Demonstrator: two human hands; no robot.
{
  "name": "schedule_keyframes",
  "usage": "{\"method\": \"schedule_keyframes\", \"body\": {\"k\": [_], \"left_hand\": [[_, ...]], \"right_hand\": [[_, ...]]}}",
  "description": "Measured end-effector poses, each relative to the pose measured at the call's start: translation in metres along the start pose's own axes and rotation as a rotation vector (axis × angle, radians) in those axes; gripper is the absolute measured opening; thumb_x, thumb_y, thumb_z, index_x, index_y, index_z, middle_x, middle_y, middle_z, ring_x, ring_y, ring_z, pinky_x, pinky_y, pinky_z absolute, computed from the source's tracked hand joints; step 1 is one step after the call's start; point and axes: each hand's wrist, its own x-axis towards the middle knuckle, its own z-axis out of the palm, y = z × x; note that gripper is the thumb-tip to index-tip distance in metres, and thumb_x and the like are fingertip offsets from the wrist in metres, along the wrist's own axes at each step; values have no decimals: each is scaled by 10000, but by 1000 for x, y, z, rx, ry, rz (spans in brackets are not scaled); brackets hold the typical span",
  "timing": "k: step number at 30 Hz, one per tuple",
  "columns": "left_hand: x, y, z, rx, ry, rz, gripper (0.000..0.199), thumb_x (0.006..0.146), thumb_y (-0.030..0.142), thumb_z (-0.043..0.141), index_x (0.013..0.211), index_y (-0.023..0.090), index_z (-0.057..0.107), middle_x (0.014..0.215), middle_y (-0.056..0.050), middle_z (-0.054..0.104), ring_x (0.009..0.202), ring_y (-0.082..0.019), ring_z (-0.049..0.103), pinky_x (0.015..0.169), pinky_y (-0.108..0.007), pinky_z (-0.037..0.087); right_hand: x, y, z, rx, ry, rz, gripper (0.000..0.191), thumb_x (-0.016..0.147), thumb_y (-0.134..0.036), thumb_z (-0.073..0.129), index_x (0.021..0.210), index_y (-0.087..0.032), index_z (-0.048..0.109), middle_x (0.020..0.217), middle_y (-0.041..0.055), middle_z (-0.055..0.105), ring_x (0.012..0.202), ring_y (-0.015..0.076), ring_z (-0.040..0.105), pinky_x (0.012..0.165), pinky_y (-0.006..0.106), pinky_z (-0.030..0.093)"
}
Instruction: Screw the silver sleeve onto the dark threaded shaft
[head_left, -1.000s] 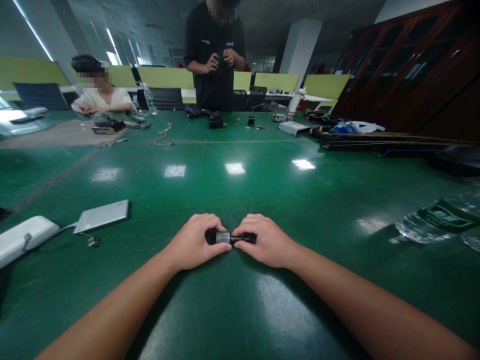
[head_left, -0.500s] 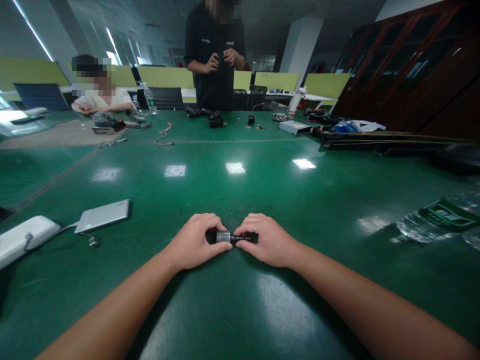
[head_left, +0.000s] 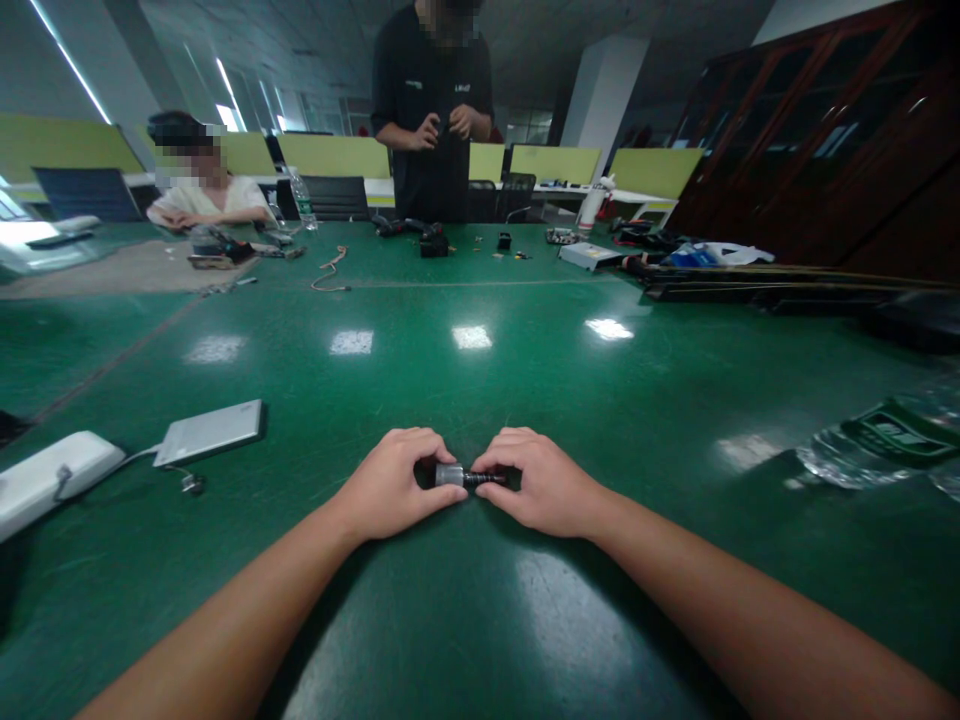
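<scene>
Left hand (head_left: pixel 390 490) pinches the silver cylinder (head_left: pixel 448 475), right hand (head_left: pixel 544 488) grips its black threaded shaft (head_left: pixel 484 479), low over the green table (head_left: pixel 480 400); looks mid-threading, next needs coaxial twisting.

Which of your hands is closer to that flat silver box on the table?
Left. The left hand sits just right of the silver box; the right hand is farther right, beyond it.

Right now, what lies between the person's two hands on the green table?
In the head view, a small metal cylinder with a dark threaded shaft spans the gap between the left hand and right hand.
</scene>
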Motion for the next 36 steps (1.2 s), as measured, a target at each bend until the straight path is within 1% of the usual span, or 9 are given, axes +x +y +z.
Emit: {"method": "schedule_keyframes", "body": {"k": [12, 20, 36], "left_hand": [[0, -2, 1, -2, 0, -4, 245, 779, 388, 753, 861, 189, 637, 855, -20, 672, 830, -204, 613, 794, -342, 423], [0, -1, 0, -9, 5, -5, 240, 775, 386, 757, 866, 196, 644, 866, -22, 682, 844, -209, 621, 809, -345, 428], [0, -1, 1, 6, 7, -4, 246, 781, 404, 744, 855, 190, 647, 834, -19, 674, 804, -198, 610, 785, -340, 434]], "right_hand": [[1, 2, -1, 1, -3, 12, 102, 769, -174, 721, 870, -187, 726, 774, 22, 687, 776, 171, 593, 777, 323, 423], [0, 2, -2, 6, 1, 9, 105, 773, -182, 720, 877, -192, 730, 774, 20, 688, 768, 168, 600, 771, 319, 430], [0, 3, -3, 3, -9, 22, 107, 771, -181, 724, 878, -193, 730, 781, 23, 691, 777, 171, 606, 771, 321, 436]]}}
